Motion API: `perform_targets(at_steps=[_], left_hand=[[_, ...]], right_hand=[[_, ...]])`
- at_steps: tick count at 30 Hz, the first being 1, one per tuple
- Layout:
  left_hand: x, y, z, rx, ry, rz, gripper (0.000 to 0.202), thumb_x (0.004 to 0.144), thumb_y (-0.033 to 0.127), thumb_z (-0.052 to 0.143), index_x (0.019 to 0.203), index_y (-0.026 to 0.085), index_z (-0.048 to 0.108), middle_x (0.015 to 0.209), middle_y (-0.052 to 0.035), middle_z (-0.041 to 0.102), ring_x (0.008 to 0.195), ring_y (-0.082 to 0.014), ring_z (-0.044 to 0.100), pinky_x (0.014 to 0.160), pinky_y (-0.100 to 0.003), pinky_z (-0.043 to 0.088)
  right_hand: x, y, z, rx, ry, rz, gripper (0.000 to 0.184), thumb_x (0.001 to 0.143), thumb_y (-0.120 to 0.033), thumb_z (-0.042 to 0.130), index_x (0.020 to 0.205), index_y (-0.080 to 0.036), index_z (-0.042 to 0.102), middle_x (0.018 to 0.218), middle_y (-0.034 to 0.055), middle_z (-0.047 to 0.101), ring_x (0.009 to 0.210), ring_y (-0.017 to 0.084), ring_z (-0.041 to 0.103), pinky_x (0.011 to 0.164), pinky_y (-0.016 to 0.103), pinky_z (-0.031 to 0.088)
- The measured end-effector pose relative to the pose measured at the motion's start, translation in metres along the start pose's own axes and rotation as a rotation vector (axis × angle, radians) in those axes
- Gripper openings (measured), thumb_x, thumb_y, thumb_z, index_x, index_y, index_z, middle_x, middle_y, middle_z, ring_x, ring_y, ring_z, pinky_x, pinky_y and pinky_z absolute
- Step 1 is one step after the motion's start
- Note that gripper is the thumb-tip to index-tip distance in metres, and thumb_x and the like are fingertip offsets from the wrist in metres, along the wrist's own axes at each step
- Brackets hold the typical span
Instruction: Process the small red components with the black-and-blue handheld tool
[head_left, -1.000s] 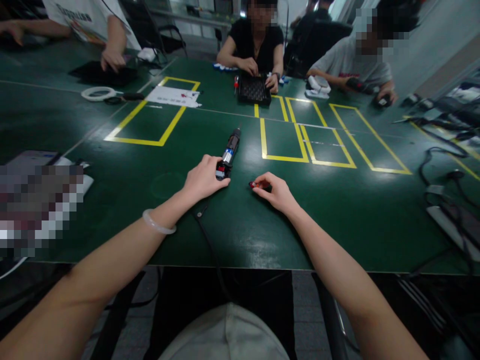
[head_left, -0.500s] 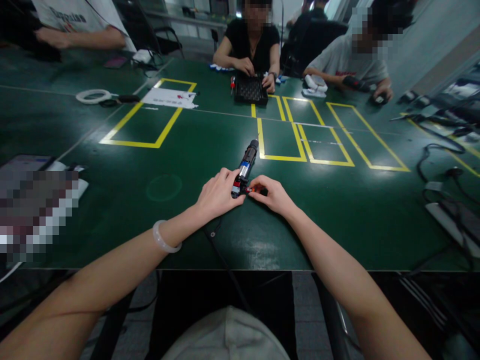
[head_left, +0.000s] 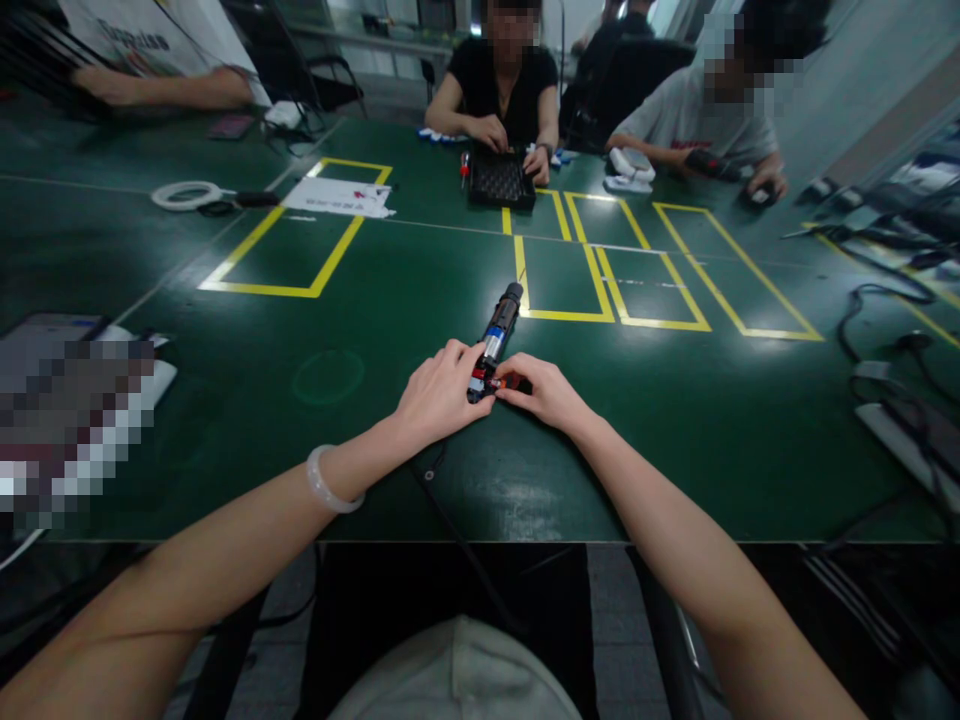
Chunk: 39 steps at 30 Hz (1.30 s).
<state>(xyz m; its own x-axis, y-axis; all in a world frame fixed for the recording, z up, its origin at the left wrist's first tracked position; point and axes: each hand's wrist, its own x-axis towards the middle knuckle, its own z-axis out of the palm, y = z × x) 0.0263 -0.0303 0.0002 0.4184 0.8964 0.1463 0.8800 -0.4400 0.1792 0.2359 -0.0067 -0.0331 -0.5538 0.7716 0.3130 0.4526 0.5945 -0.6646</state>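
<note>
A black electric screwdriver [head_left: 496,328] with a blue and silver band lies on the green table [head_left: 675,430], tip pointing away from me. My left hand [head_left: 439,397] is closed round its near end. My right hand [head_left: 546,391] pinches a small red part [head_left: 511,381] and holds it against the tool's near end, beside my left fingers. A black cable [head_left: 450,520] runs from the tool back over the table's front edge. A pale bangle sits on my left wrist.
Yellow tape rectangles [head_left: 600,270] mark the table ahead. A black tray [head_left: 501,180] lies before a person opposite. A white ring [head_left: 186,194] and a paper sheet [head_left: 341,196] are far left. Cables and devices [head_left: 892,370] crowd the right side. Other people sit around.
My right hand brought the red part left to the screwdriver's near end. The tool shifted right with my left hand. Since half a second ago both hands hardly moved.
</note>
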Motion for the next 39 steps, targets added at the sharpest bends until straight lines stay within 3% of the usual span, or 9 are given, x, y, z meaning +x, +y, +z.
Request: perform_targets(at_steps=[7, 20, 27, 34, 39], left_hand=[[0.0, -0.003, 0.002, 0.005, 0.001, 0.003, 0.07, 0.088, 0.044, 0.064, 0.149, 0.016, 0.044, 0.123, -0.0136, 0.054, 0.106, -0.0303, 0.061, 0.085, -0.04, 0.052], [0.0, 0.002, -0.001, 0.015, -0.007, -0.01, 0.067, 0.089, 0.044, 0.061, 0.148, 0.015, 0.045, 0.124, -0.0135, 0.055, 0.107, -0.0303, 0.061, 0.086, -0.04, 0.052], [0.0, 0.0, 0.0, 0.019, -0.009, -0.006, 0.069, 0.088, 0.044, 0.062, 0.148, 0.015, 0.044, 0.125, -0.0139, 0.055, 0.106, -0.0307, 0.061, 0.086, -0.041, 0.052], [0.0, 0.002, -0.002, 0.01, -0.016, 0.0, 0.067, 0.088, 0.044, 0.063, 0.146, 0.014, 0.046, 0.124, -0.0136, 0.054, 0.107, -0.03, 0.06, 0.088, -0.041, 0.052], [0.0, 0.001, 0.0, -0.022, -0.004, 0.009, 0.068, 0.087, 0.041, 0.064, 0.147, 0.017, 0.043, 0.13, -0.0141, 0.052, 0.11, -0.0297, 0.059, 0.09, -0.041, 0.052]], right_hand=[[-0.003, -0.001, -0.008, 0.018, -0.034, -0.027, 0.013, 0.089, -0.019, 0.066, 0.102, -0.019, 0.066, 0.098, 0.0052, 0.066, 0.085, 0.018, 0.063, 0.082, 0.032, 0.051], [-0.001, -0.006, -0.003, -0.084, 0.006, -0.043, 0.01, 0.092, -0.018, 0.064, 0.102, -0.019, 0.067, 0.098, 0.0061, 0.063, 0.087, 0.019, 0.062, 0.083, 0.033, 0.051], [-0.002, -0.001, -0.004, -0.054, 0.007, -0.087, 0.014, 0.094, -0.017, 0.061, 0.104, -0.021, 0.07, 0.103, 0.0077, 0.065, 0.098, 0.021, 0.064, 0.089, 0.036, 0.052], [0.001, -0.003, 0.002, -0.058, 0.048, -0.087, 0.012, 0.094, -0.015, 0.058, 0.097, -0.019, 0.069, 0.095, 0.0068, 0.065, 0.091, 0.019, 0.063, 0.084, 0.032, 0.051], [0.0, -0.003, 0.003, -0.071, 0.006, -0.036, 0.009, 0.09, -0.013, 0.058, 0.093, -0.02, 0.063, 0.09, 0.0047, 0.065, 0.084, 0.018, 0.061, 0.08, 0.031, 0.049]])
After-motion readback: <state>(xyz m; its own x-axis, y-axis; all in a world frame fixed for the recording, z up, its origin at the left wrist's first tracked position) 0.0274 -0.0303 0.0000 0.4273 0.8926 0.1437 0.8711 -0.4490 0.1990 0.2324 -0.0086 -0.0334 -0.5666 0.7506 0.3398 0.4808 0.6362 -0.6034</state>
